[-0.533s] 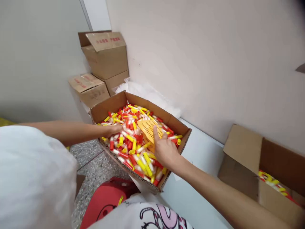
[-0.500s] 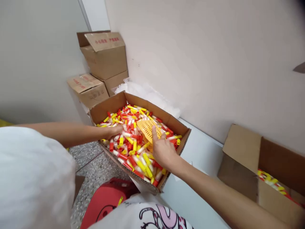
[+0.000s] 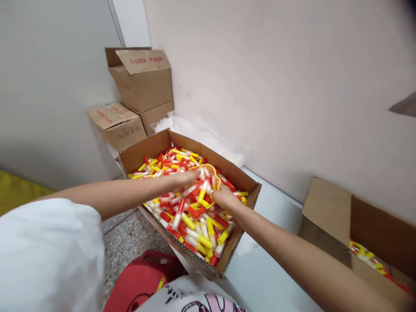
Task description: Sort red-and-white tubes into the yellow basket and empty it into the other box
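Scooping capped tubes in a cardboard box (image 3: 143,153).

Right hand (image 3: 224,198) clamped on orange scoop (image 3: 211,170), loaded with red and yellow tubes (image 3: 201,193); left hand (image 3: 183,180) beside it, fingers together, pressed against the heap mid-box.

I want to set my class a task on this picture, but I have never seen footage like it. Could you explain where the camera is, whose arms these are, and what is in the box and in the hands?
The camera sits on a person's head and looks down, so both arms are that person's own. The left hand and right hand meet over an open cardboard box full of small red, yellow and white tubes. The right hand holds an orange scoop, loaded with tubes; the left hand rests against that load. More boxes stand stacked in the corner. Another open box stands on the right.
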{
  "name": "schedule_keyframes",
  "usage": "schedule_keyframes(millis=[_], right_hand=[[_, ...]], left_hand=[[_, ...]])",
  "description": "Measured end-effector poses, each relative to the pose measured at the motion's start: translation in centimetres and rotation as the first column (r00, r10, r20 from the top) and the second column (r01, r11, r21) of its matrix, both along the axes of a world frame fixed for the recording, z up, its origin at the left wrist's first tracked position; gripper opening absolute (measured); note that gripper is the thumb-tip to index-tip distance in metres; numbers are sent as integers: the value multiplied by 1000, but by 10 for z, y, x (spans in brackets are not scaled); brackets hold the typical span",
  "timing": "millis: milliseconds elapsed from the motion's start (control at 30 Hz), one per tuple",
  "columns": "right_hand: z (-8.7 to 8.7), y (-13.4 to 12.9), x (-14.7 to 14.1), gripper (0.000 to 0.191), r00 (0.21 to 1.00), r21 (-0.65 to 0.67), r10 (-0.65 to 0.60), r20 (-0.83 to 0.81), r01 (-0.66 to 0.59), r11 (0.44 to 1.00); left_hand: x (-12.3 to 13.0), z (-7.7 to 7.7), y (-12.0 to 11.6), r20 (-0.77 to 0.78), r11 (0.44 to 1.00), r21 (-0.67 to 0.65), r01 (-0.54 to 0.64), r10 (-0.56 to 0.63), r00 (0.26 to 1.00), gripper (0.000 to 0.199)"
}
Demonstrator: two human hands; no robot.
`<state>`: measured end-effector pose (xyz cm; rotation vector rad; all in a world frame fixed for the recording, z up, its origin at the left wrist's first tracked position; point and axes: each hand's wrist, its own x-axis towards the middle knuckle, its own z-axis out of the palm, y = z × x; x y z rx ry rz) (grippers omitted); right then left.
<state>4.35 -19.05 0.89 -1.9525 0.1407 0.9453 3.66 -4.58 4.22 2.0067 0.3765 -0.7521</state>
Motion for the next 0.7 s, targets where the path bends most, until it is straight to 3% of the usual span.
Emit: schedule_keyframes(millis=[67,133,233,300,367,433,567,700], right_hand=[[-3,1,5,26,983,102,-91,-157,108,989],[-3,2,7,15,964,160,-122,-238,163,974],[-1,0,6,9,960,223,-85,-266,147,964],[3,-3,5,8,961,278,-67,-270,145,950],[7,-8,3,7,963,338,-61,-262,151,929],[15,-15,1,7,968,397,-60,-243,155,905],[40,-41,-2,9,983,532,-41,-180,132,837],[71,-93,-7,6,984,595,-145,-107,180,783]], left_hand=[[5,18,10,21,997,43,69,-70,997,59],[10,37,19,172,973,194,124,-158,972,62],[10,70,30,481,925,380,7,-204,853,51],[5,93,38,633,944,298,-141,-85,769,44],[-2,112,48,700,959,114,-259,108,705,41],[-10,125,59,723,934,-39,-354,271,636,39],[-17,130,77,685,840,-203,-503,489,540,34],[-17,112,79,561,806,-234,-544,569,601,27]])
